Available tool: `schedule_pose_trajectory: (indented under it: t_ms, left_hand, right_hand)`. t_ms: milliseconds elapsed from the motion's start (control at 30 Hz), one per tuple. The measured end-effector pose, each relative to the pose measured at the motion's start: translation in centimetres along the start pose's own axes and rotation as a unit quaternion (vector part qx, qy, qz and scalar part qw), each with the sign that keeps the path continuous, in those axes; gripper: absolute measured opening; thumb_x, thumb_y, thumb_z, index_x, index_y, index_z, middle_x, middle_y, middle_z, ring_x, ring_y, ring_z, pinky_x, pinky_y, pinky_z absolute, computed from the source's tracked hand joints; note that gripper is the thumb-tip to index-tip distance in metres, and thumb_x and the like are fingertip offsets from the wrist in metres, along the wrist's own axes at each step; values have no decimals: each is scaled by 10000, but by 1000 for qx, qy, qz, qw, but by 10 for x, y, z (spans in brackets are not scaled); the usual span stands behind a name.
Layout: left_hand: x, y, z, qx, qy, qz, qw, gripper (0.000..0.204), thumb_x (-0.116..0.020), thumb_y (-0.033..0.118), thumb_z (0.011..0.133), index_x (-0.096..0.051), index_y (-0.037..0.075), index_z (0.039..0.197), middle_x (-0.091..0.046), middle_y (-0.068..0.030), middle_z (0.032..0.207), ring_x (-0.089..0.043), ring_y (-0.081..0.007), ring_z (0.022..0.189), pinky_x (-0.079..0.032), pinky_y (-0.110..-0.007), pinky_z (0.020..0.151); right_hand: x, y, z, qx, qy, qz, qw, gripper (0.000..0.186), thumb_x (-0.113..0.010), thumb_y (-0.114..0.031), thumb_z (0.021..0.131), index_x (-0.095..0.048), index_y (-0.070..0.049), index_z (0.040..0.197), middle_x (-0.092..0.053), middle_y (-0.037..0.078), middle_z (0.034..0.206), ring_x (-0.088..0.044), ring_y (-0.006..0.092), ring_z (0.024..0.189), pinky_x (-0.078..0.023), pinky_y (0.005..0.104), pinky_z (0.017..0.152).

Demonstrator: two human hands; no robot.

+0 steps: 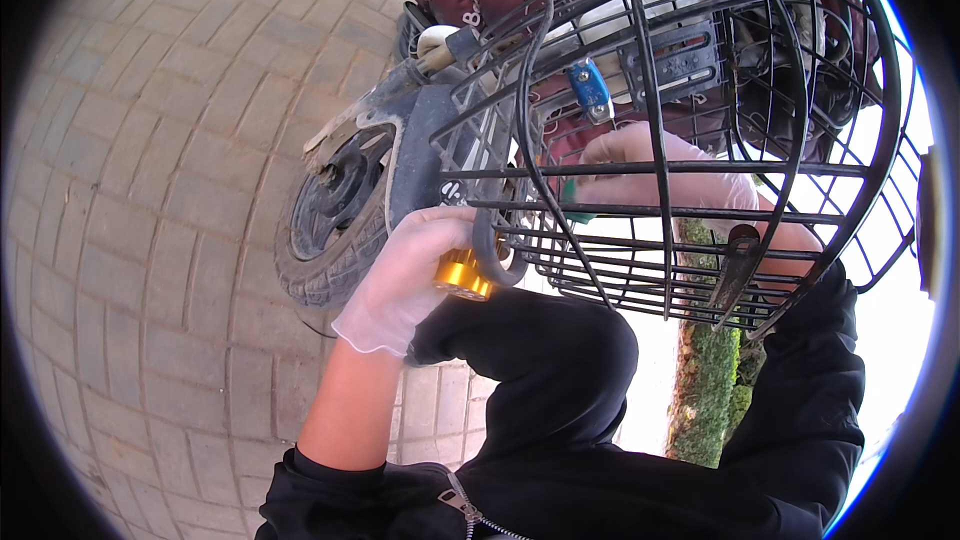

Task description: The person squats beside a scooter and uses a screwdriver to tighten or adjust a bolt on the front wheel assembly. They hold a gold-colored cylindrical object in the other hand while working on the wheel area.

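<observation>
The step in hand is judged to be two-handed work at a scooter's wire basket (892,90): the gloved left hand (395,265) steadies, the gloved right hand (645,168) works behind the wires. The left grip is curled on a gold-coloured fitting (463,276), at 8 o'clock from the basket's middle; its fingertips are hidden. The right grip is pinched on a green item (571,197), at 2 o'clock from the fitting. The next move appears to call for a firm left hold and right-hand clearance from the wires. The fitting's end face points toward 6 o'clock, its axis running roughly 12 to 6; the green item's long axis cannot be determined.
</observation>
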State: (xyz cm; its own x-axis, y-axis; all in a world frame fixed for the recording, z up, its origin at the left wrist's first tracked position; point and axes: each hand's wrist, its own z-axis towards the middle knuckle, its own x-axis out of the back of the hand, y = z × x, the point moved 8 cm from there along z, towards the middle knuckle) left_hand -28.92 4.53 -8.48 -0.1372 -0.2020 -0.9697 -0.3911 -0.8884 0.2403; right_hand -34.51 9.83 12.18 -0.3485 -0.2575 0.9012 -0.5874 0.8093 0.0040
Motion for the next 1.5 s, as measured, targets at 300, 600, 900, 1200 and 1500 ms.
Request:
schedule_pose_trajectory:
  t_ms: [300, 600, 900, 1200, 1500]
  left_hand:
    - [0, -1, -1, 8, 5, 12, 1000, 277, -530, 69, 840, -670, -107, 1002, -691, -145, 879, -697, -203, 775, -568, -294, 708]
    - [-4, 2, -5, -2, 4, 44, 999, 270, -489, 89, 860, -665, -88, 963, -695, -134, 878, -700, -196, 790, -567, -295, 728]
    - [-7, 5, -5, -9, -3, 31, 999, 242, -513, 70, 846, -676, -80, 943, -691, -131, 869, -694, -194, 759, -565, -290, 708]
    - [-2, 2, -2, -6, 1, 25, 1000, 274, -531, 82, 831, -674, -85, 994, -687, -131, 913, -687, -193, 796, -566, -291, 729]
    - [1, 0, 0, -7, 0, 34, 999, 312, -528, 89, 817, -668, -92, 1028, -691, -139, 941, -692, -202, 825, -573, -296, 759]
  right_hand:
    - [-39, 27, -3, 114, -81, -177, 974, 430, -754, -57, 810, -598, -54, 1210, -554, 116, 1187, -618, 312, 1034, -526, 400, 894]
    - [-3, 18, -22, 39, -18, -176, 983, 426, -770, -53, 751, -635, -63, 1156, -623, 166, 1129, -644, 373, 1034, -534, 410, 910]
    - [23, -3, -44, 158, 169, -37, 972, 345, -700, -15, 731, -625, -20, 1067, -600, 73, 963, -604, 177, 896, -478, 324, 806]
    - [23, -2, -41, 126, 181, -15, 975, 338, -722, -11, 737, -623, -26, 1060, -621, 82, 985, -615, 196, 913, -484, 336, 832]
    - [21, -7, -37, 165, 150, -26, 975, 403, -753, -56, 729, -628, -19, 1110, -619, 88, 998, -614, 223, 938, -484, 359, 850]
